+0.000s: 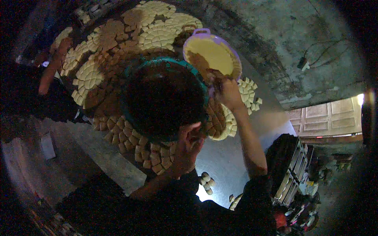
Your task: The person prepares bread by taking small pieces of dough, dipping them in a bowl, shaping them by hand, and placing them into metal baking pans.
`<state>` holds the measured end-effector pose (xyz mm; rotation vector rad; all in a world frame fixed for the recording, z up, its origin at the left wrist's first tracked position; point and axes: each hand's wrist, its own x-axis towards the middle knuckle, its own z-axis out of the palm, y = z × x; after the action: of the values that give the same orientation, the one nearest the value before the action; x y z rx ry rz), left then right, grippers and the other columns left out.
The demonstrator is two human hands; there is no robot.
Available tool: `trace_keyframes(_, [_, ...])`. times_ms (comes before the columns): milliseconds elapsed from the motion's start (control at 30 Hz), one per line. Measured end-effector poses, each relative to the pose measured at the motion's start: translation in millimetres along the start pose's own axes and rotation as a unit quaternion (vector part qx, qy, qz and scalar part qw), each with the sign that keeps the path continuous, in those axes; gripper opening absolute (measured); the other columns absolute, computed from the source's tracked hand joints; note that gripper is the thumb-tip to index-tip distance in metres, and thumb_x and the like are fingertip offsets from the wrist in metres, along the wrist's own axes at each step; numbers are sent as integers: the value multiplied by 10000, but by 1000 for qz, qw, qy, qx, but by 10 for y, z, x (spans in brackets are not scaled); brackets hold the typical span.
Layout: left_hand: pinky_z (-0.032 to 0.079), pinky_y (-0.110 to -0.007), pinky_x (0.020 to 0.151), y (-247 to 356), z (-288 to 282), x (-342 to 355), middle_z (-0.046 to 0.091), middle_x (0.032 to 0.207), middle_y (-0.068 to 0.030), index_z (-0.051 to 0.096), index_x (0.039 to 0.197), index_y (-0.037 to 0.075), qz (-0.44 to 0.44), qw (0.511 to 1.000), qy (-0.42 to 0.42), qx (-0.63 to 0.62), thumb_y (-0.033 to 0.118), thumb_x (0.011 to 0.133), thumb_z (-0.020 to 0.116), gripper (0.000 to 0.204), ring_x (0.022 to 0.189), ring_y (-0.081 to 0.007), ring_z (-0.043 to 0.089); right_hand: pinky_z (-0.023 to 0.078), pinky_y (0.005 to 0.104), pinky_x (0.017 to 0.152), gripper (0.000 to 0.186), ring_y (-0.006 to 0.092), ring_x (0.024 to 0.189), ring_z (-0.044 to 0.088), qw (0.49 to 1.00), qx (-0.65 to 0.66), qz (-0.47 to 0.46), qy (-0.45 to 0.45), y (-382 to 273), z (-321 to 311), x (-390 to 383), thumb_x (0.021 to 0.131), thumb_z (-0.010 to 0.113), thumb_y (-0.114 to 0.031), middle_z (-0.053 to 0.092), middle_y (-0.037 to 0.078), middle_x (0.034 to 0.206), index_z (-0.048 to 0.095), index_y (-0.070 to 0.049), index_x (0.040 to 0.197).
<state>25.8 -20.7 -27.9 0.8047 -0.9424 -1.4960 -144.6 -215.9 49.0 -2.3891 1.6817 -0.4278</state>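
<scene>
A large green basin (167,59), its inside in deep shadow, stands on a metal table. Behind it to the right is a purple basin (238,63) filled with a smooth, pale yellow mixture (216,53). My left hand (191,143) is at the green basin's near right edge, fingers curled; what they hold, if anything, is hidden. Beside the purple basin's near rim, my right hand (228,92) is closed with fingers pointing down-left; its grip is too dark to read. Cut pale dough-like pieces (157,33) lie in round clusters around the basins, with more small pieces (128,135) in front.
At the left, another person's arm (51,74) reaches over the table's pieces. A few small oval lumps (206,183) rest on the metal table (220,161) near my body. Stacked crates (291,169) stand at the right, below a pale panelled door (328,118). A cable (303,63) lies farther back.
</scene>
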Motion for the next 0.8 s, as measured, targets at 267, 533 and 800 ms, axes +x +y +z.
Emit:
trace_keyframes(267, [489,-323,848,476,-100,32,570,979,-72,505,1277,33,-49,997,-15,-58,132,975,574,325,897,-158,580,396,500,1052,680,460,1135,571,979,41,97,-172,149,175,467,1003,231,-609,650,234,1175,559,-120,1343])
trace_keyframes(533, [492,-332,918,517,49,-103,571,1085,-111,455,1372,50,23,998,56,-32,194,1024,511,381,985,-184,573,449,302,985,358,176,1156,556,727,669,154,23,-674,-207,-777,1019,481,-130,579,91,1290,492,-29,1363])
trace_keyframes(800, [356,-411,1115,792,416,-838,522,1359,-147,448,1370,5,-162,928,-23,-335,422,1053,384,528,1277,-240,492,539,267,720,412,140,845,662,774,621,10,128,-1282,-520,-2419,953,623,-81,684,117,1038,457,-28,1326])
